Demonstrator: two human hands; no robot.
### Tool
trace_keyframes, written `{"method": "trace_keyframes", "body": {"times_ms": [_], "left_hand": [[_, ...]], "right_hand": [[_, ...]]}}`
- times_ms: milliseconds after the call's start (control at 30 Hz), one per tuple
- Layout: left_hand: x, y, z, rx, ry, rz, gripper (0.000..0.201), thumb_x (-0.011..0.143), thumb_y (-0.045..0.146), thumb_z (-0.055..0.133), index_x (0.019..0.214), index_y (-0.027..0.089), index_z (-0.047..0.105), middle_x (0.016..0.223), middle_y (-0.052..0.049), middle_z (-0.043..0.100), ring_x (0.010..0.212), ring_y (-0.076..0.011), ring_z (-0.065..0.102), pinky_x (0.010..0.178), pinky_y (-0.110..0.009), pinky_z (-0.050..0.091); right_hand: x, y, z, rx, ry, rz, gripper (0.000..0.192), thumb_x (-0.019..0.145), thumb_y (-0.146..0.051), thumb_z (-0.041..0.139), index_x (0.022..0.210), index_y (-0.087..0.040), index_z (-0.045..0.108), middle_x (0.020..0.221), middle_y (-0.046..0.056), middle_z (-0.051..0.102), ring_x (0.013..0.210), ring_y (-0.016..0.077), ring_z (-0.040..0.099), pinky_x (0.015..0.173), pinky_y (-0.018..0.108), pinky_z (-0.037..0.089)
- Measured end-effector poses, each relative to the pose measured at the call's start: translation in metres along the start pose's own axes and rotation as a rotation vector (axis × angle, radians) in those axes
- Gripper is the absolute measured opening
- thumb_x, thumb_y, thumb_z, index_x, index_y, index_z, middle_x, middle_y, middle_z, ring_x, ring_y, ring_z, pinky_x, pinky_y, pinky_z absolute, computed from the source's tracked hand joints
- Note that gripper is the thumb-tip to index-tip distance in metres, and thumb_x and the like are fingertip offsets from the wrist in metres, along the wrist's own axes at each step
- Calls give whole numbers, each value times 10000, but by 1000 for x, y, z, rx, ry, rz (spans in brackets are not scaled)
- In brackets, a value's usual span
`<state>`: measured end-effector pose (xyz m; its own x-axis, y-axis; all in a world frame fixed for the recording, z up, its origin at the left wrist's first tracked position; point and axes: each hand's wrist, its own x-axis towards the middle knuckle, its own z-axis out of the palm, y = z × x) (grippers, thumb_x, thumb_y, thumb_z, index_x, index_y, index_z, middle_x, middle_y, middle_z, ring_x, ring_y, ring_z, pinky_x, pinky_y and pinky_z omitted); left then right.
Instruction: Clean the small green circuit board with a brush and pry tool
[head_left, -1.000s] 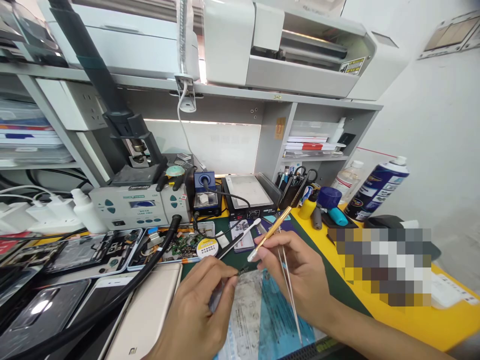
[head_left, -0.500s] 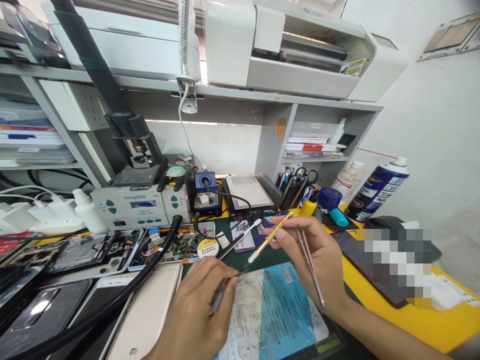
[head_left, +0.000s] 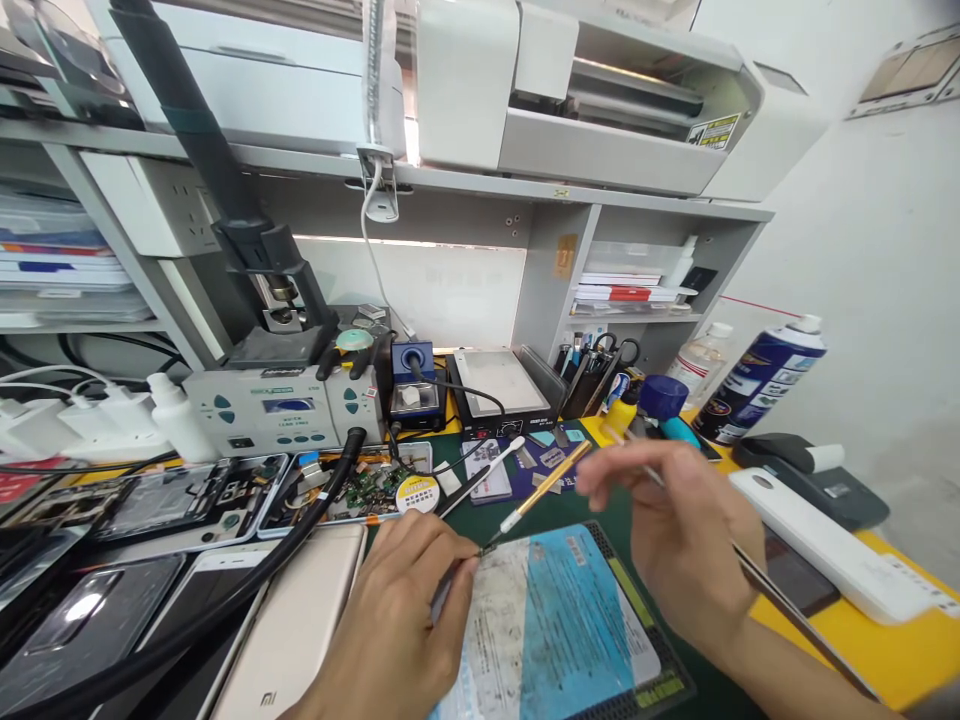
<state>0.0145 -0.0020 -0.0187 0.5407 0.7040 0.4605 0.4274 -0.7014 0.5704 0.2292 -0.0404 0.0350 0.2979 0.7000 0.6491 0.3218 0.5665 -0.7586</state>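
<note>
Two bare hands, left (head_left: 390, 625) and right (head_left: 686, 545), with bare forearms; no sleeves, gloves, rings or watch showing.

Two hands (head_left: 390, 610) (head_left: 675, 540), one spray can (head_left: 761, 380), one tweezers (head_left: 795, 615).

work mat (head_left: 559, 625): light blue on its right part, grey-white and smudged on its left, with a black gridded edge and a yellow-green strip at its right edge
brush (head_left: 541, 490): gold handle, white ferrule
bench cover (head_left: 600, 500): dark green, with yellow along the right edge (head_left: 885, 640)
spray can (head_left: 759, 382): dark blue with white and yellow print, white cap
phone back (head_left: 289, 625): pale gold
solder tin (head_left: 418, 493): yellow and white label
station (head_left: 274, 410): pale grey, teal buttons
holder (head_left: 411, 378): blue
phone shell (head_left: 829, 545): white
</note>
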Motion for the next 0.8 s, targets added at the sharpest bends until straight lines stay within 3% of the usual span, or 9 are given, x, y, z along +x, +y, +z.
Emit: {"method": "trace_keyframes", "body": {"times_ms": [67, 200, 300, 400, 533, 667, 800], "left_hand": [[0, 0, 1, 2, 1, -3, 162, 995, 156, 477, 930, 210, 616, 899, -45, 637, 858, -234, 564, 763, -379, 416], [0, 0, 1, -10, -14, -12, 190, 998, 154, 458, 932, 215, 626, 895, -47, 633, 858, -236, 557, 759, -382, 413], [0, 0, 2, -9, -19, -3, 197, 995, 148, 459, 914, 216, 625, 879, -45, 630, 848, -233, 551, 750, -381, 408], [0, -1, 2, -10, -14, 2, 197, 989, 150, 464, 886, 219, 617, 863, -44, 631, 832, -233, 561, 741, -379, 406], [1, -1, 2, -11, -24, -11, 192, 986, 153, 470, 887, 221, 620, 859, -42, 632, 832, -236, 566, 728, -376, 407], [2, -1, 1, -8, -50, -12, 195, 985, 138, 462, 885, 214, 611, 872, -46, 631, 839, -240, 558, 737, -389, 413], [2, -4, 0, 4, -77, 5, 186, 985, 140, 461, 896, 210, 609, 876, -48, 627, 843, -243, 557, 737, -395, 419]], "right_hand": [[-9, -6, -1, 64, -138, 62, 457, 1070, -399, 344, 937, -270, 762, 651, 25, 598, 598, 179, 552, 542, 311, 436], [-18, -9, 3, -87, -424, 280, 399, 1038, -469, 423, 952, -253, 747, 636, -3, 511, 561, 148, 459, 504, 275, 363], [-22, -3, 12, -60, -496, 430, 268, 1004, -438, 524, 875, -222, 617, 617, -44, 460, 526, 118, 413, 470, 242, 336], [-29, 4, 18, -10, -531, 484, 216, 980, -395, 564, 859, -216, 576, 633, -45, 489, 529, 113, 426, 473, 236, 344], [-36, 8, 17, -49, -553, 428, 43, 929, -249, 583, 895, -227, 567, 638, -55, 491, 522, 111, 428, 472, 233, 330], [-36, 8, 13, -183, -557, 259, 102, 876, -170, 572, 823, -233, 511, 585, -78, 423, 466, 100, 396, 456, 241, 303], [-35, 9, 14, -265, -595, 158, 103, 851, -161, 572, 806, -228, 508, 606, -65, 457, 480, 103, 432, 480, 249, 326]]}}
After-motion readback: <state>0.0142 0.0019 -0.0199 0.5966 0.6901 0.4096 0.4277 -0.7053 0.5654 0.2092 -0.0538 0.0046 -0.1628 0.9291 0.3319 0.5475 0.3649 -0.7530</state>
